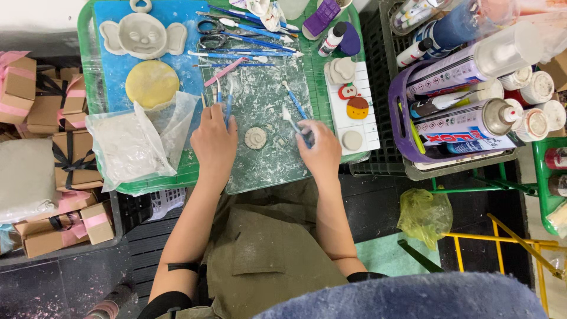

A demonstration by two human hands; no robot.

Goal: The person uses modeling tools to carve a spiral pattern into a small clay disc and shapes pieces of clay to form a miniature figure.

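Observation:
A small round grey clay disc (255, 137) with a spiral lies on a clay-smeared transparent mat (260, 94) atop a green board (322, 65). My left hand (214, 142) rests on the mat just left of the disc, fingers near a few blue modelling tools (223, 97). My right hand (322, 150) is to the right of the disc and grips a blue-handled modelling tool (293, 122), its pale tip pointing up-left. Another blue tool (295, 100) lies loose beside it.
A grey clay elephant face (142, 35) and a yellow clay disc (152, 82) sit on a blue sheet. A plastic bag of grey clay (127, 145) lies left. A white tray (367, 118) holds small painted pieces. Spray cans and bottles (466, 88) fill baskets on the right. Boxes (53, 118) stack at left.

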